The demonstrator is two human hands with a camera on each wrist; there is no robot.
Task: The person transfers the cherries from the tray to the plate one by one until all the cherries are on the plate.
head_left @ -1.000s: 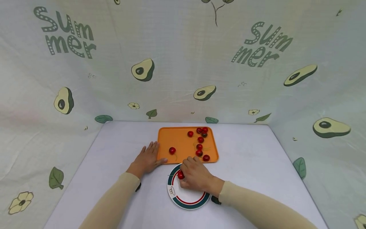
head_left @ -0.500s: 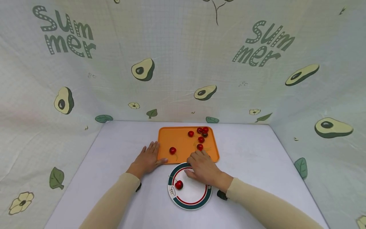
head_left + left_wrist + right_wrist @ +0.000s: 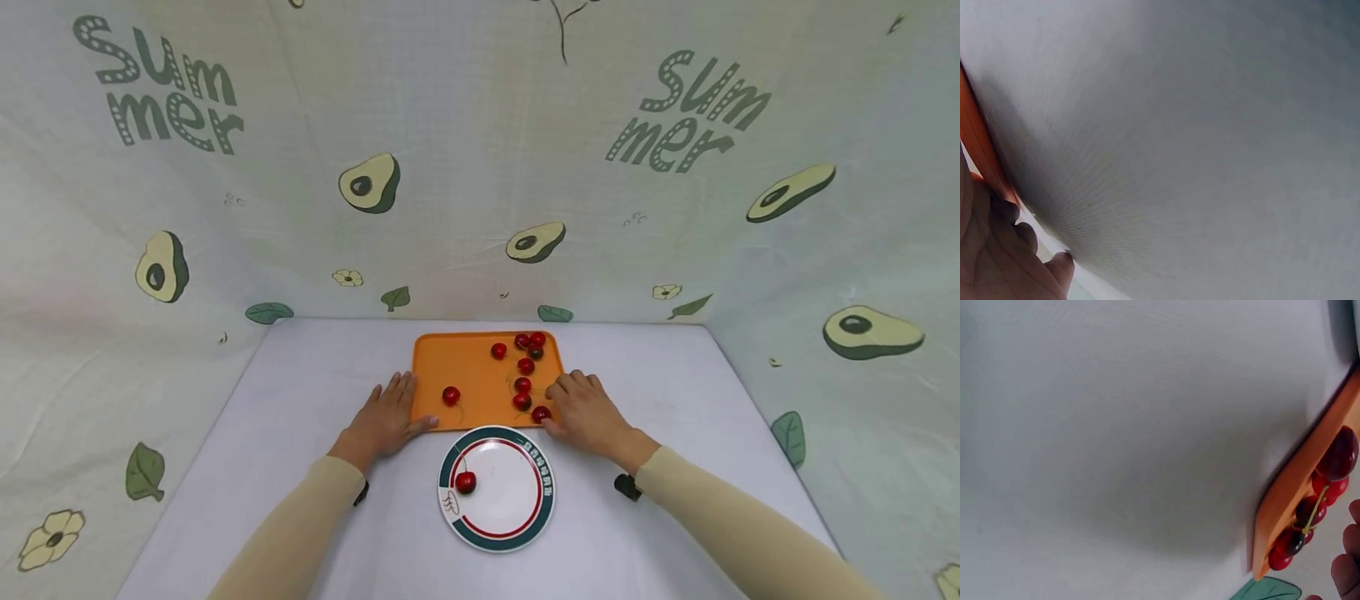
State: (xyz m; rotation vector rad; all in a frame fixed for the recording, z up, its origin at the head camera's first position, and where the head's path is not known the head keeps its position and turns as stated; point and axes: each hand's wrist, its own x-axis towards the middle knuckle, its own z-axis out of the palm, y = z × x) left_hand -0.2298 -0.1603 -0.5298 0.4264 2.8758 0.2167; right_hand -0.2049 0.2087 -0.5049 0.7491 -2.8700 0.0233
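Observation:
My left hand (image 3: 384, 419) lies with fingers spread at the left edge of an orange tray (image 3: 472, 367), its thumb along the near edge. At the tray's near right corner is my right hand (image 3: 588, 417), fingers bent and parted, beside a dark red cherry (image 3: 541, 414); it grips nothing that I can see. That cherry (image 3: 1339, 454) shows apart from the fingertips in the right wrist view. Several more cherries sit on the tray's right side, and a lone cherry (image 3: 451, 396) toward its left. One stemmed cherry (image 3: 466, 482) rests on a white plate (image 3: 510, 500).
The plate, with a green and red rim, stands just in front of the tray on a white table (image 3: 645, 375). A patterned cloth (image 3: 450, 275) hangs behind and at both sides.
The right hand has let go of a cherry on the plate, then moved across the tray's near side to its right corner. The left hand stays put. The plate's cherry has turned slightly.

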